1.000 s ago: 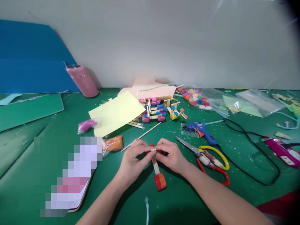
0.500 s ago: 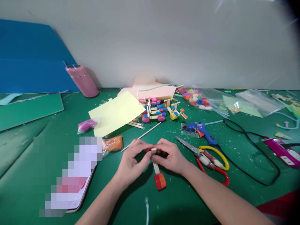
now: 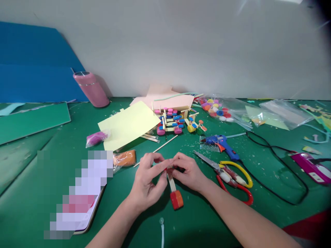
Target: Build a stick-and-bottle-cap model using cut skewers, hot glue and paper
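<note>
A small bundle of thin wooden sticks (image 3: 171, 183) runs up from a red and orange clay block (image 3: 176, 200) at the front middle. My left hand (image 3: 150, 177) closes its fingertips on the upper end of the sticks, where a bit of red shows. Meeting it from the other side, my right hand (image 3: 186, 171) pinches the same end. The fingers cover most of the stick tips. Just beyond my left hand a single long stick (image 3: 165, 144) lies on the table, beside a wrapped orange clay pack (image 3: 125, 158).
Scissors (image 3: 227, 175) and a blue glue gun (image 3: 222, 144) with a black cord lie right. A phone (image 3: 90, 206) lies left. Behind are yellow paper (image 3: 129, 122), small stick-and-clay models (image 3: 170, 125), a bag of coloured pieces (image 3: 216, 109) and a pink bottle (image 3: 91, 89).
My left forefinger and thumb have shifted over the stick tips, now covering more of them. My right hand and the clay block stay in place.
</note>
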The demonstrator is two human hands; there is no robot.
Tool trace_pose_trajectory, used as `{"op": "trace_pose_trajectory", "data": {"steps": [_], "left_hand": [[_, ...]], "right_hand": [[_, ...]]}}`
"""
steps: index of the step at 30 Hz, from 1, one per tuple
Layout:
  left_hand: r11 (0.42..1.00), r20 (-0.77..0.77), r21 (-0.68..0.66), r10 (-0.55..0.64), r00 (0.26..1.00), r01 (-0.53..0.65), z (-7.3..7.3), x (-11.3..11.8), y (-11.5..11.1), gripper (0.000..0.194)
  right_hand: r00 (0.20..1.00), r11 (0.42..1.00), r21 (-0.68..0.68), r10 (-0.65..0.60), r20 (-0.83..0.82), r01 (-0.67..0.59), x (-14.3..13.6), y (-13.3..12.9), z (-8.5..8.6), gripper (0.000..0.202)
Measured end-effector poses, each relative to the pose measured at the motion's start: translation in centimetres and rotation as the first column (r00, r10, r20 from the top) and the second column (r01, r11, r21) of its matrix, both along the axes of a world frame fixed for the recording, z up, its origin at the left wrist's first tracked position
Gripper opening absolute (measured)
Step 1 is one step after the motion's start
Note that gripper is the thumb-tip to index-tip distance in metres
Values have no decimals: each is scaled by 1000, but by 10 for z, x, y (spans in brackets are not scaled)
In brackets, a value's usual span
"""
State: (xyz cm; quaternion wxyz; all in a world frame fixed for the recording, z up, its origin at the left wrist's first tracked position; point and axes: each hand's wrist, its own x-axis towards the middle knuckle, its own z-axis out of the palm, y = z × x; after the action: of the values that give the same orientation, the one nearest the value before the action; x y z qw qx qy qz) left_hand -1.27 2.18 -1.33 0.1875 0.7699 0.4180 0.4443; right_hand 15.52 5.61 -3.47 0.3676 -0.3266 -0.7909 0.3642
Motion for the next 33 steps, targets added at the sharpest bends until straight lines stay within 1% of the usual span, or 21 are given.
{"op": "trace_pose_trajectory", "data": {"steps": [4, 10, 15, 33], "left_hand": [[1000, -49, 18, -8, 999, 9, -1, -1, 0, 39], [999, -60, 35, 6, 998, -4, -2, -1, 2, 39], [1000, -73, 16, 11, 997, -10, -1, -1, 1, 42], [1000, -61, 13, 12, 998, -11, 1, 0, 1, 43]], "right_hand": [[1000, 1000, 0, 10, -14, -10, 0, 1, 1, 15], [1000, 1000, -2, 18, -16, -18, 0, 1, 1, 15], [1000, 1000, -5, 19, -9, -19, 1, 1, 1, 15], [1000, 1000, -10, 24, -4, -24, 0, 1, 0, 15]]}}
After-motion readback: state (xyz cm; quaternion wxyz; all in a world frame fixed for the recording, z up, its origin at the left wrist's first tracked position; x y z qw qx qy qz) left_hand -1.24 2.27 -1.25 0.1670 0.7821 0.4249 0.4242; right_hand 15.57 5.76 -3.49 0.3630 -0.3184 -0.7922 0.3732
